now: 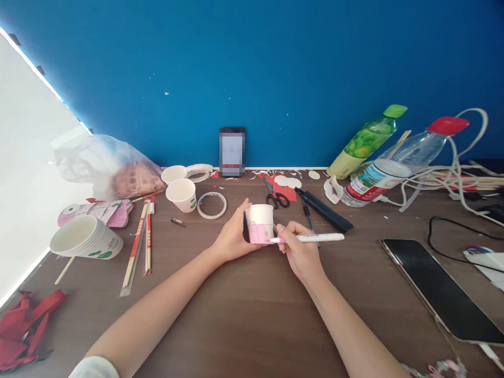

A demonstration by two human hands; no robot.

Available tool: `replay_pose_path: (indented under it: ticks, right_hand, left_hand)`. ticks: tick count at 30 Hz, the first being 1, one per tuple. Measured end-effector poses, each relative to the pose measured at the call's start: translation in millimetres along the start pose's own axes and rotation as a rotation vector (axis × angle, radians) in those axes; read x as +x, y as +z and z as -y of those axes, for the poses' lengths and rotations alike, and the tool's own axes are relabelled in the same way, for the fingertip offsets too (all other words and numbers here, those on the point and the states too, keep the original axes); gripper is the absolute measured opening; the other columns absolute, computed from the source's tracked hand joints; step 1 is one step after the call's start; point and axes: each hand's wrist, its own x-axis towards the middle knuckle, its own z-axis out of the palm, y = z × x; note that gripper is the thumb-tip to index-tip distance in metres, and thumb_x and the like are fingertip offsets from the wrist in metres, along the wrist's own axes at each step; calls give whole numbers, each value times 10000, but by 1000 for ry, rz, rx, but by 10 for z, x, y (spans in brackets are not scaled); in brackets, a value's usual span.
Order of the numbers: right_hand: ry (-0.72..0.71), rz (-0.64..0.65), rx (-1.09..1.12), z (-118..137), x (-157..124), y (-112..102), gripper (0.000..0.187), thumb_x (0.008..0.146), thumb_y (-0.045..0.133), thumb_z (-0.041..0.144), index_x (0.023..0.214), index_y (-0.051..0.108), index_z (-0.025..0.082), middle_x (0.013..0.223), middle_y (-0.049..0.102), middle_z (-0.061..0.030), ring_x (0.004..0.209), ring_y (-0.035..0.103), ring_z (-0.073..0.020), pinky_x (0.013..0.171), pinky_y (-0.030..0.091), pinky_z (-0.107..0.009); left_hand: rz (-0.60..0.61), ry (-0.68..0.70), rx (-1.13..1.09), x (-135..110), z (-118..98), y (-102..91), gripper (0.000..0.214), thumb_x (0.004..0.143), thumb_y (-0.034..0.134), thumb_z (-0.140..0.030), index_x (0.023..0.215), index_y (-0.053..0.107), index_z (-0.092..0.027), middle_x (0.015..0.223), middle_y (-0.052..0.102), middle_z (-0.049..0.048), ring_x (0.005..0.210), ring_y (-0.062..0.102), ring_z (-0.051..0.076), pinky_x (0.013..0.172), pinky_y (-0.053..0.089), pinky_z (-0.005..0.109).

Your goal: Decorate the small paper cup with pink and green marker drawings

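My left hand [233, 234] is closed around a white paper cup [261, 223], thumb under it and fingers at its far left side. Pink colour covers roughly the lower half of the cup, while the upper band is white. Between the fingers of my right hand [300, 251] is a pink marker [321, 238] with a white barrel, lying almost level. Its pink tip meets the cup's lower right side. Behind the cup lie black-handled scissors [277, 198], partly over red paper [289, 193] with a white cut-out on it.
At left are stacked paper cups [84, 239], wrapped chopsticks [136, 247] and a plastic bag [114, 165]. Two cups and a tape roll [211, 205] stand behind my left hand. A phone [232, 152] leans on the blue wall. Bottles [378, 181], cables and a large phone [441, 289] occupy the right.
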Motion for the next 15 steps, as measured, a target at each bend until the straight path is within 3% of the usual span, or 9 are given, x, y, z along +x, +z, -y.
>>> replay_pose_path:
  ticks: [9, 15]
  right_hand:
    - [3, 5, -26, -64, 9, -27, 451, 711, 754, 342, 436, 421, 210, 365, 434, 61, 388, 346, -76, 471, 308, -263]
    - [38, 5, 189, 40, 30, 1, 417, 701, 777, 415, 488, 481, 212, 413, 460, 59, 431, 386, -83, 519, 374, -268]
  left_hand:
    - [-3, 10, -10, 3, -7, -4, 1031, 627, 843, -326, 1418, 194, -209, 1565, 244, 205, 1449, 278, 346, 1165, 332, 514]
    - [5, 26, -20, 6, -6, -2, 1004, 639, 830, -297, 1409, 191, -212, 1574, 217, 207, 1454, 266, 343, 1160, 338, 514]
